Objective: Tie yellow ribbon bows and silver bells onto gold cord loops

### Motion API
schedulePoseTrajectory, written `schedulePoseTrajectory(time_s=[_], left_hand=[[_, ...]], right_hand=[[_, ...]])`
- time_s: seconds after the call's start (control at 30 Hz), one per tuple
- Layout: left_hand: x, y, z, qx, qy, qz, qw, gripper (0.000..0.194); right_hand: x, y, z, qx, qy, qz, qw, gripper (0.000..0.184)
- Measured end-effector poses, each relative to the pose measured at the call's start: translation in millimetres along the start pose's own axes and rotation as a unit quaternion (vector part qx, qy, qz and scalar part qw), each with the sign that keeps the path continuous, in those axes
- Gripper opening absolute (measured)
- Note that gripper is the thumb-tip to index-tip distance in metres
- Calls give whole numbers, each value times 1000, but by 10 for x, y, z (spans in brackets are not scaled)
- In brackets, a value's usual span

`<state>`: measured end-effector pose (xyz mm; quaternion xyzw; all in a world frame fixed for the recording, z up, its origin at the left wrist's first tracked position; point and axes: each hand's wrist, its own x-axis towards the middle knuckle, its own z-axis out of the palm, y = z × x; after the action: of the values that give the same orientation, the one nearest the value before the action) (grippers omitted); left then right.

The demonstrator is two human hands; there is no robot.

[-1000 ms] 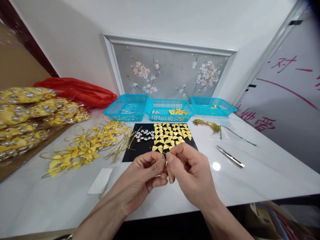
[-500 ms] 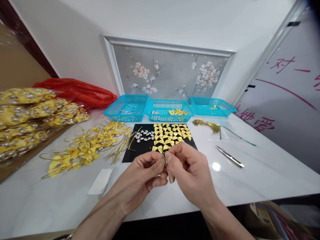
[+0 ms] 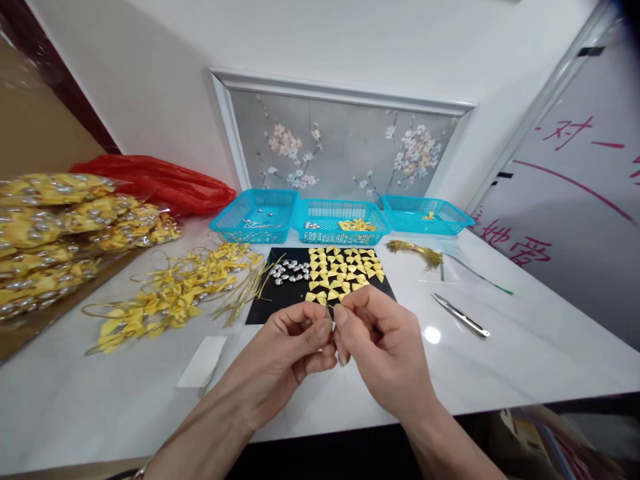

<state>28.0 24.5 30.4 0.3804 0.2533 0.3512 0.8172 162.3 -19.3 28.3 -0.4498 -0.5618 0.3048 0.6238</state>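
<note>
My left hand (image 3: 300,347) and my right hand (image 3: 383,343) meet over the front of the table, thumbs and fingertips pinched close together. Something small and thin is between the fingertips; the fingers cover most of it and I cannot make out its kind. Just beyond them lies a black mat (image 3: 260,308) with rows of yellow ribbon bows (image 3: 337,273) on its right part. A cluster of silvery beads (image 3: 290,271) sits on the mat's left part. Loose gold cords (image 3: 245,290) lie across the mat's left edge.
Left of the mat is a heap of yellow bows with cords (image 3: 175,287), with bagged ones (image 3: 55,240) behind. Three blue baskets (image 3: 255,233) line the wall. At right lie a gold cord bundle (image 3: 415,252) and thread snips (image 3: 461,315). A white paper piece (image 3: 203,362) is front left.
The hands stay together in almost the same place, with the right fingertips slightly farther from the left ones. The whole view has shifted a little.
</note>
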Motion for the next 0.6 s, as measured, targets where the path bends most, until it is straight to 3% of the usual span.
schedulePoseTrajectory(time_s=[0.6], left_hand=[[-19,-11,-6,21,-5,2,1000,22]], right_hand=[[10,-26,-1,-8,-7,18,1000,18]])
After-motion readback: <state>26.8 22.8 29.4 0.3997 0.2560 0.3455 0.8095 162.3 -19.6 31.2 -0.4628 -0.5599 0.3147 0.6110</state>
